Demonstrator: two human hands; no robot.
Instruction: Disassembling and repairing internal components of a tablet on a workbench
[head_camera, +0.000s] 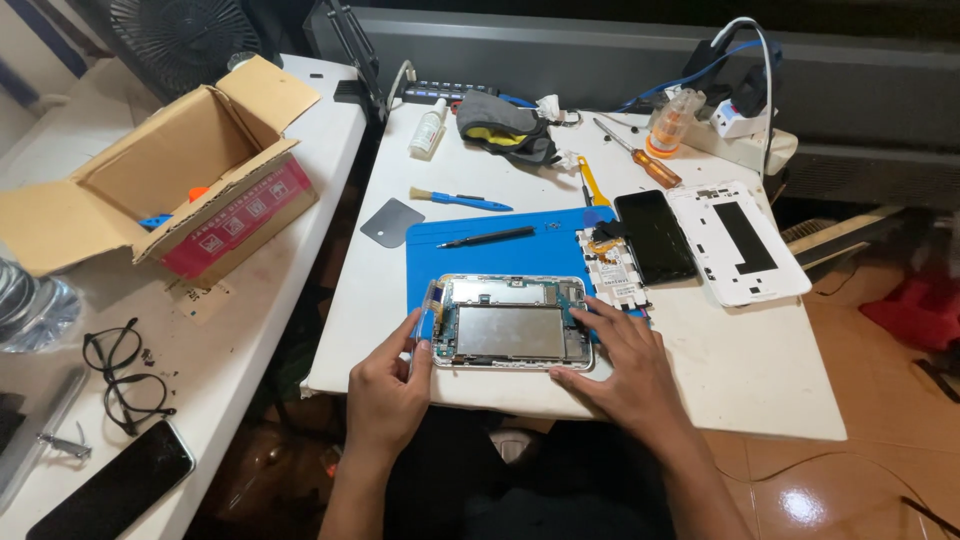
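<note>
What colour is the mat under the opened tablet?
Blue; the mat shows best in the head view.

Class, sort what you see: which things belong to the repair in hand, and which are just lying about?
In hand: left hand, right hand, opened tablet, blue tool, blue mat, white back cover.

Lying about: cardboard box, glasses, black phone, gray cloth.

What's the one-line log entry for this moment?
left hand: pinching left edge of opened tablet | right hand: flat on right edge | tablet: on blue mat
</note>
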